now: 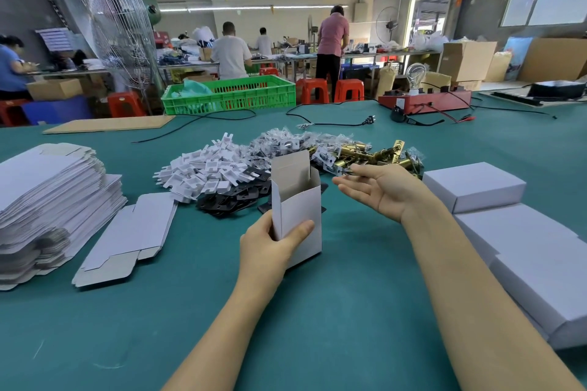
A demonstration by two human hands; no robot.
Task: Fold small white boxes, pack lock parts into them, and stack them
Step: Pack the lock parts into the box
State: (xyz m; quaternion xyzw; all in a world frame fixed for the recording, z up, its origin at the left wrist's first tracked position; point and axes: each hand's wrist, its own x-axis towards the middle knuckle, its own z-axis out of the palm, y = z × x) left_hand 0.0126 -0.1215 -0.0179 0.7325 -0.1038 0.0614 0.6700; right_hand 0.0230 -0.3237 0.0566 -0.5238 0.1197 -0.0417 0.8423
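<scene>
Left hand point(270, 247): we see it gripping the small white box point(297, 209) upright, top flap raised, above the middle of the bench point(349, 311).
Right hand point(378, 189): fingers spread and relaxed, palm up, holding nothing, just beside the brass lock parts point(368, 154).
Bench: teal, matte covering; black cables run along its far edge, where a green crate point(228, 94) stands.
Room: a workshop with strip lights, red stools and people at far tables.
Hard to make out: we cannot tell what lies inside the box; closed boxes point(521, 232) at the right edge are cut off.
Materials: flat cardboard blanks point(47, 200) stacked at the left edge; white plastic pieces point(206, 168) and black plates point(235, 198) heaped mid-bench.
</scene>
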